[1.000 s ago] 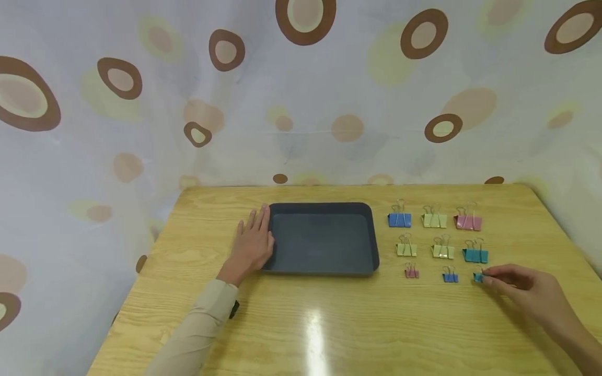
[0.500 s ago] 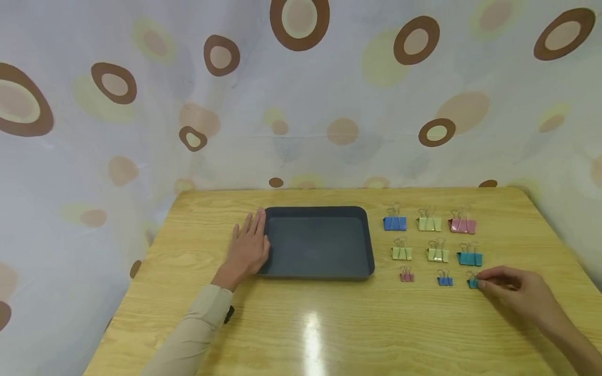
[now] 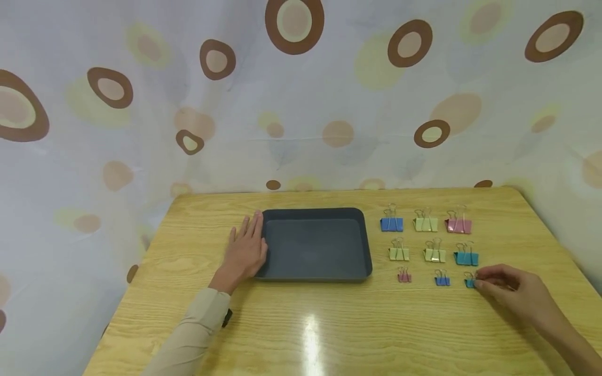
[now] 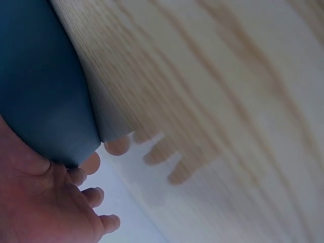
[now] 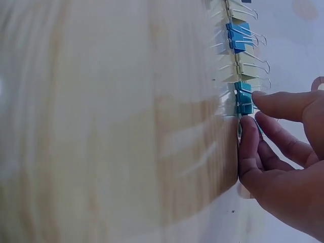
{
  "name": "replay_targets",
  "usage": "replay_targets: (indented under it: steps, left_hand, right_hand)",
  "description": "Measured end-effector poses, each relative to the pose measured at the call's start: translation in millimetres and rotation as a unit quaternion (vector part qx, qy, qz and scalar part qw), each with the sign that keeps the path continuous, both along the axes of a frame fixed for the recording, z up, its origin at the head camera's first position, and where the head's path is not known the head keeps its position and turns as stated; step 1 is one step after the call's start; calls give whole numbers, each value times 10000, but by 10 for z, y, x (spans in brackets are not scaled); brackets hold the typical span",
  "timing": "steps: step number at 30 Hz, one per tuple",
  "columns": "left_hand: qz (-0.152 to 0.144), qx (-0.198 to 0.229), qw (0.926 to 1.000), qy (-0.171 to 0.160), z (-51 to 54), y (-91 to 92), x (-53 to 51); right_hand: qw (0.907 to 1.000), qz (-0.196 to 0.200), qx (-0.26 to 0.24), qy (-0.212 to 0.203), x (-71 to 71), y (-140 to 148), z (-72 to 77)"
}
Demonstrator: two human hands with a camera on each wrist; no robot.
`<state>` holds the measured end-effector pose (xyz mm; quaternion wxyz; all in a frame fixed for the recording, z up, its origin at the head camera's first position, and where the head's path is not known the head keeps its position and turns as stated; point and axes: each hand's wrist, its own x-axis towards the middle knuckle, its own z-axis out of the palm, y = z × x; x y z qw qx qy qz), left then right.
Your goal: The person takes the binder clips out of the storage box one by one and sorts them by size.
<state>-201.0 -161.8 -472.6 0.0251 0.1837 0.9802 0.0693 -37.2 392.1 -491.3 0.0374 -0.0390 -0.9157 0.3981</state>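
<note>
My left hand [image 3: 244, 253] lies along the left rim of a dark grey rectangular tray [image 3: 312, 248], its fingers extended. In the left wrist view, that hand [image 4: 45, 207] touches the tray's outer side [image 4: 45, 86]. At the right, my right hand [image 3: 519, 295] pinches the right side of a small teal binder clip [image 3: 469, 282] between thumb and fingertips. The right wrist view has the fingertips of this hand [image 5: 283, 136] at the teal clip [image 5: 244, 98], which stands on the table; part of the clip is covered.
Several other binder clips stand in three rows right of the tray, among them a large blue clip [image 3: 392, 224], a pink one [image 3: 458, 225], a medium teal one [image 3: 466, 258] and a small blue one [image 3: 442, 281]. A patterned curtain [image 3: 226, 125] hangs behind the wooden table [image 3: 282, 334].
The head view has shifted slightly, so everything appears a little farther left and lower. Both hands keep their places at the tray and the small teal clip.
</note>
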Motion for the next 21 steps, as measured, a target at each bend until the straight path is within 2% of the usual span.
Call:
replay_targets:
  steps: [6,14,18,21]
  left_hand:
    - [3,19,10000,6,-24,-29,-20]
    - [92,549,9979,-317,-63,-120,-52]
    - [50,875,9944,-591,-57,-168,-54]
    - [-4,1145,9906,-744,-9,-225,-79]
  right_hand:
    - [9996,-65,-280,-40,-21,-25,-4]
    - [9945,-105,20,1040,-198,-179,183]
    - [9918,-99,187,1257,-287,-299,244]
    - [9906,-1,222,1352,-366,-393,274]
